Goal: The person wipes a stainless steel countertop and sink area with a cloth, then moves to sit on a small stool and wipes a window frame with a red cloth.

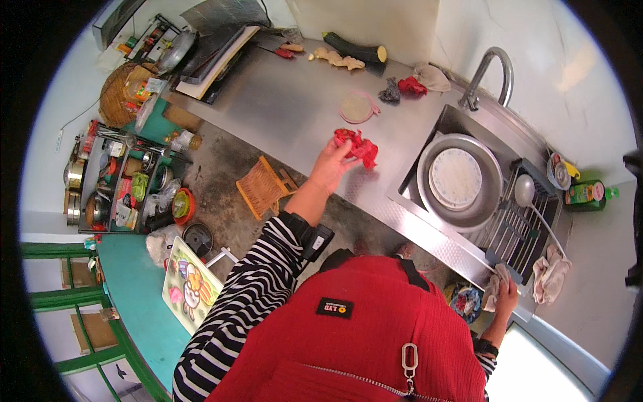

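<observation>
My left hand (331, 165) grips a crumpled red plastic bag (362, 149) above the steel counter. Beyond it lies a round mesh strainer with a pink rim (357, 107). At lower right, my right hand (505, 298) has its fingers on a pale cloth (494, 287) at the front edge of the sink unit. A second cloth (548, 281) hangs beside that one. In the sink (444, 118) sits a metal basin (495, 176) with pale plates (456, 177) stacked inside.
Along the wall lie a dark green squash (351, 47), ginger (337, 59), a dark scrubber (390, 92) and another red bag (412, 87). A ladle (525, 190) rests on the drying rack (517, 226) right of the faucet (495, 65). A wooden stool (262, 187) stands on the floor.
</observation>
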`<state>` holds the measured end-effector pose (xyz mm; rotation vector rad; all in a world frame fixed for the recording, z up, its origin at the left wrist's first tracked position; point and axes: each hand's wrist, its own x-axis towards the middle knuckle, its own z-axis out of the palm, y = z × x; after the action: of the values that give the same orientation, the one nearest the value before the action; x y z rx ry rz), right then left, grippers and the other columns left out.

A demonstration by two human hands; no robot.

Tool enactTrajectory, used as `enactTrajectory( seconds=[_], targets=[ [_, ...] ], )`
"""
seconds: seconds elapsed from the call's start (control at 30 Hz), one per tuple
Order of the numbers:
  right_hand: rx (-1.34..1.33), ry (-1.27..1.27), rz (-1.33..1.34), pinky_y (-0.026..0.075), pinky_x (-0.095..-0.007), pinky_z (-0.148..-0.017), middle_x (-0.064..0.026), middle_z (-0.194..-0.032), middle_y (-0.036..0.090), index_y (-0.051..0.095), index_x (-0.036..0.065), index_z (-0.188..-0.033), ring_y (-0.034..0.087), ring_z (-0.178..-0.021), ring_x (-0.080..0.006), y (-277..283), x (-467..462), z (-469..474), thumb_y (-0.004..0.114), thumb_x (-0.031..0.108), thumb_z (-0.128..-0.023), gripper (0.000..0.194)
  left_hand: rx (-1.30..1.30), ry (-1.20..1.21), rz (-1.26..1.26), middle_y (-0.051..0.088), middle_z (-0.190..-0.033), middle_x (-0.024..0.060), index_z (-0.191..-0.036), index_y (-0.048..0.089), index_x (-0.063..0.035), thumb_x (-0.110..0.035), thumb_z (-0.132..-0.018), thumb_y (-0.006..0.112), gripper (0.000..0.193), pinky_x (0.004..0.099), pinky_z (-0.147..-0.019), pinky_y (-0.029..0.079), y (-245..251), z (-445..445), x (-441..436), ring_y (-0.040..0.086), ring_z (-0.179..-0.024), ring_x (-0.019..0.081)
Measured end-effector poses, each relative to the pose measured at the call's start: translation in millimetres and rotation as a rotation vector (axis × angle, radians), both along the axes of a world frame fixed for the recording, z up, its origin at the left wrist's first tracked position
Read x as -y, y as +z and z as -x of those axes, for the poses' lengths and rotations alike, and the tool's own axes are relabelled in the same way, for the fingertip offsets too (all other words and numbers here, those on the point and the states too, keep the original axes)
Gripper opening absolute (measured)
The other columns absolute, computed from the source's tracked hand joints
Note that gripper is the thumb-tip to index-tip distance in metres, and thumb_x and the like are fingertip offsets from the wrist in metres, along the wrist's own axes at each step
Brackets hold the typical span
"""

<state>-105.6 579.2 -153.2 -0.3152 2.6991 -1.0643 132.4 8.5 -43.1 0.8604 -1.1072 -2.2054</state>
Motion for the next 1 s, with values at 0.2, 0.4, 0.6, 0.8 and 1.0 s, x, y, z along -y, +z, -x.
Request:
enactTrajectory(
  seconds=[0.2,0.4,0.6,0.8,1.0],
  targets=[
    [0.061,-0.007,0.002,0.047,-0.0328,-0.091,-0.0138,-0.109,0.067,0.064,0.001,-0.115,0.062,-0.102,-0.0227,7.6,19.5,-16.4,0.065,0.018,-0.084,0.035,0.106,-0.005,0.052,0.056,-0.124,0.0076,-0.126,0.047,-0.0079,-0.020,-0.096,0.056,0.034,0.0414,-0.097,0.048,-13.8,4.8,0.8,0.056,-0.115,0.0219],
    [0.087,0.099,0.077,0.045,-0.0325,-0.093,-0.0119,-0.109,0.065,0.063,0.001,-0.115,0.061,-0.103,-0.0229,16.1,50.8,-18.1,0.064,0.012,-0.083,0.033,0.243,-0.038,0.124,0.051,-0.129,0.0088,-0.133,0.042,-0.0062,-0.019,-0.094,0.059,0.045,0.0407,-0.098,0.047,-10.5,10.2,2.0,0.053,-0.118,0.0221],
    [0.297,0.286,0.369,0.040,-0.0287,-0.094,-0.0090,-0.109,0.062,0.062,-0.002,-0.112,0.057,-0.104,-0.0199,37.2,120.6,-12.0,0.063,0.008,-0.083,0.031,0.331,-0.037,0.199,0.044,-0.136,0.0110,-0.143,0.030,-0.0079,-0.015,-0.089,0.064,0.064,0.0375,-0.101,0.045,-10.1,16.4,6.1,0.050,-0.120,0.0219],
    [0.326,0.518,0.449,0.041,-0.0286,-0.095,-0.0076,-0.111,0.062,0.061,-0.002,-0.115,0.056,-0.105,-0.0170,81.7,231.8,-15.1,0.059,0.009,-0.086,0.031,0.567,-0.132,0.351,0.044,-0.137,0.0119,-0.143,0.033,-0.0076,-0.017,-0.089,0.066,0.064,0.0351,-0.095,0.045,-21.0,12.9,31.8,0.051,-0.118,0.0210],
    [0.596,0.487,0.812,0.042,-0.0277,-0.096,-0.0090,-0.122,0.059,0.053,-0.001,-0.128,0.055,-0.110,-0.0153,119.5,362.5,-48.9,0.047,0.024,-0.098,0.039,0.199,-0.595,0.123,0.049,-0.132,0.0099,-0.139,0.038,-0.0069,-0.021,-0.092,0.061,0.054,0.0353,-0.094,0.046,-3.1,3.0,50.8,0.052,-0.116,0.0206]
  ],
)
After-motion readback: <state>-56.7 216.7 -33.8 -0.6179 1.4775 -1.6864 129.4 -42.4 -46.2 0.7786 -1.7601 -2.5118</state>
